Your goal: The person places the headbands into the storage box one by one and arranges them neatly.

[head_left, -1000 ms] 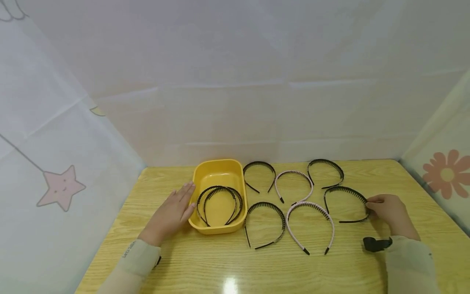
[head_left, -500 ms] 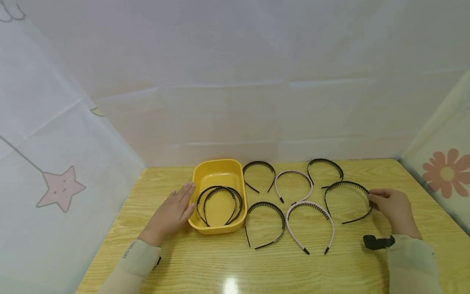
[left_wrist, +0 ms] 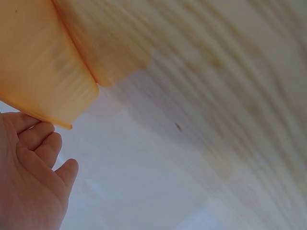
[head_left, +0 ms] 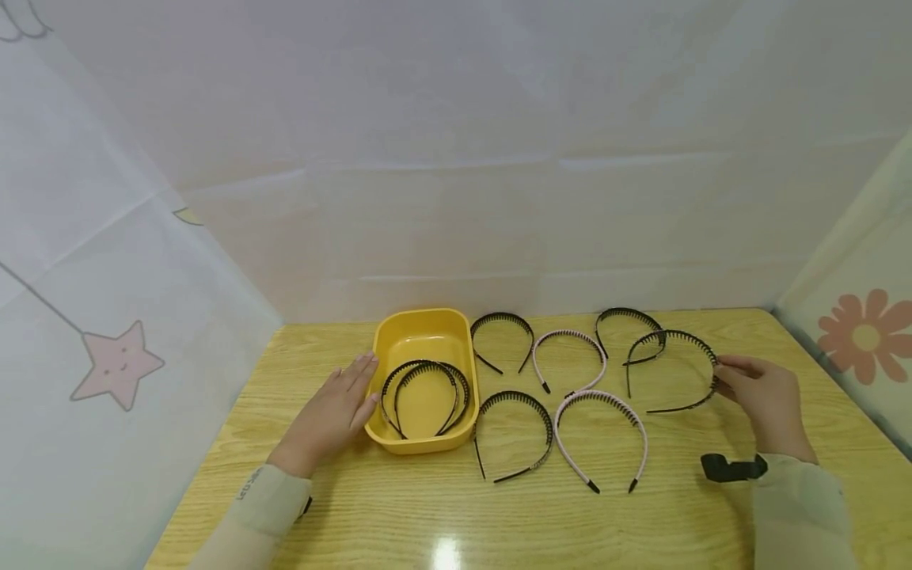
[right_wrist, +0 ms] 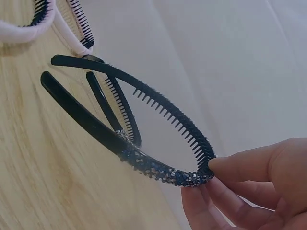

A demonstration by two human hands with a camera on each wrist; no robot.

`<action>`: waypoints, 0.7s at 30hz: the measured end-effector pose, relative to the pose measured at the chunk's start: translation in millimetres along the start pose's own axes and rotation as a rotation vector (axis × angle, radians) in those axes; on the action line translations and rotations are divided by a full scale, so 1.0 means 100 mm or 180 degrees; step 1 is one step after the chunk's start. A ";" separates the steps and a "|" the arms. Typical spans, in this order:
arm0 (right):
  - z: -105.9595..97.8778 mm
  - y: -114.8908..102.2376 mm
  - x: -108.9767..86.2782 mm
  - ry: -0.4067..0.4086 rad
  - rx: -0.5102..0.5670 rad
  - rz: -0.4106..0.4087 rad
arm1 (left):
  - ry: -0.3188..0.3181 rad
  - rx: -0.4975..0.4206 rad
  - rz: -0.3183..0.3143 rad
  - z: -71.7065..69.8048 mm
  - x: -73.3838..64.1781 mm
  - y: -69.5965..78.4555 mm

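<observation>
My right hand pinches a black toothed headband by its right side, between thumb and fingers. In the right wrist view this headband has dark glitter along part of its band, and both tips point away from the hand. In the head view it overlaps another black headband behind it. My left hand rests along the left side of a yellow plastic basin, fingers stretched out at the rim. Two black headbands lie overlapped inside the basin. The left wrist view shows fingertips at the basin's rim.
On the wooden table, right of the basin, lie two pink headbands and two more black headbands. A pale cloth wall closes off the back and both sides.
The right hand has lifted the black headband and shifted it backward, toward the headband behind. The left hand and the basin have stayed in place.
</observation>
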State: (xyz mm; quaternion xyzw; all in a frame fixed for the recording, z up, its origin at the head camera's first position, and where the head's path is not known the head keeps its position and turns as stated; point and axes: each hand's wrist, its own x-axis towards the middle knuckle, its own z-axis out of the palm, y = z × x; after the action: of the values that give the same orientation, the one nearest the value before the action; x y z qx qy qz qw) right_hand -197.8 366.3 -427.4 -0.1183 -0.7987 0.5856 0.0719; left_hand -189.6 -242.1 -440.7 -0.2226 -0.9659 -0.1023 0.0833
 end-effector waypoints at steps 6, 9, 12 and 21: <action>0.03 -0.01 0.00 -0.0045 0.0529 0.0026 | 0.0000 -0.0008 0.0010 0.02 -0.01 -0.02; 0.05 -0.01 0.00 -0.0169 0.0632 0.0007 | -0.0077 -0.0021 -0.0024 0.03 0.00 -0.03; 0.08 -0.02 0.00 -0.0281 0.0750 0.0017 | -0.0140 -0.0019 -0.0059 0.04 0.01 -0.04; 0.20 -0.11 -0.05 -0.0569 0.1314 -0.0014 | -0.0191 -0.0020 -0.0094 0.04 0.01 -0.05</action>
State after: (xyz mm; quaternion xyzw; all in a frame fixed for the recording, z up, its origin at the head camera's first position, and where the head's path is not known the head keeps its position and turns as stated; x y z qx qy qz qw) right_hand -199.2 343.8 -422.5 -0.0470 -0.6654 0.7446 0.0247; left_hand -193.2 -245.3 -445.2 -0.2115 -0.9709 -0.0998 0.0521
